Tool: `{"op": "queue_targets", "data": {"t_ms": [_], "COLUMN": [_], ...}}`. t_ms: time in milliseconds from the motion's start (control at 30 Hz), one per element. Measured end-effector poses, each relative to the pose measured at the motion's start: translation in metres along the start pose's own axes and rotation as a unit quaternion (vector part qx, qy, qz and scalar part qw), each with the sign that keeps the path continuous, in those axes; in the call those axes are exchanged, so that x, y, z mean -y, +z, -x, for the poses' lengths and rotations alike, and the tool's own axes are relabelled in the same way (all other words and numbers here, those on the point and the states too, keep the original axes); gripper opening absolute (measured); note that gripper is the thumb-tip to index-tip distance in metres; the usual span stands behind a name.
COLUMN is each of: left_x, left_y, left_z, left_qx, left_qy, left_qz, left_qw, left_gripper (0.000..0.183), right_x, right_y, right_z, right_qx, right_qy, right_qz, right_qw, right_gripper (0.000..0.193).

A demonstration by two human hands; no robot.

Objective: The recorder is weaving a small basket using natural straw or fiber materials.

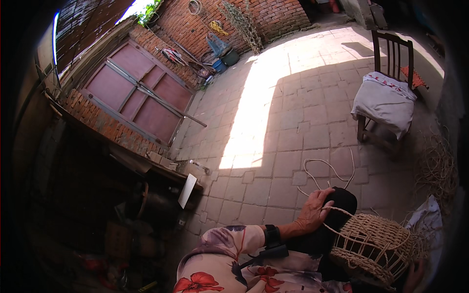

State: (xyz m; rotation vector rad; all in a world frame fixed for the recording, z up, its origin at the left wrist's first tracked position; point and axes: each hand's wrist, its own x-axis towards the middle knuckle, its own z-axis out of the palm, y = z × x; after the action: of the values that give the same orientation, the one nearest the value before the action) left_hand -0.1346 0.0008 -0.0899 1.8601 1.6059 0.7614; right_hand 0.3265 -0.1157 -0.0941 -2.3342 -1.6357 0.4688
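A woven basket (376, 234) of twisted straw-coloured cord lies tilted across my lap, with tight weaving on one part and open strands on the other. From it a cord (341, 210) runs to my left hand (316, 211), which is closed on it over my dark-clad knee (345, 201). Beyond the knee, the cord's loose length (330, 165) loops above the paving. At the basket's lower right side, in shadow, is my right hand (416, 274); its fingers are mostly hidden, so their grip does not show.
A wooden chair (391, 53) with a pale cloth (383, 100) on its seat stands at the right. Loose fibre strands (436, 163) are heaped below it. Dark clutter and a white panel (187, 191) lie at left. Farther back are a reddish door (139, 90) and blue buckets (220, 65).
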Motion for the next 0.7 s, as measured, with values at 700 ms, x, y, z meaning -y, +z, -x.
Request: {"op": "queue_targets", "data": {"t_ms": [700], "left_x": [-0.0009], "left_y": [-0.0002], "left_z": [0.0006], "left_qx": [-0.008], "left_qy": [0.004], "left_qz": [-0.006], "left_qw": [1.0], "left_gripper": [0.041], "right_x": [-0.0034], "right_y": [0.0018], "right_z": [-0.0011], "right_qx": [-0.007], "right_qy": [-0.025], "right_qz": [-0.002], "right_qw": [1.0], "right_gripper": [0.022]}}
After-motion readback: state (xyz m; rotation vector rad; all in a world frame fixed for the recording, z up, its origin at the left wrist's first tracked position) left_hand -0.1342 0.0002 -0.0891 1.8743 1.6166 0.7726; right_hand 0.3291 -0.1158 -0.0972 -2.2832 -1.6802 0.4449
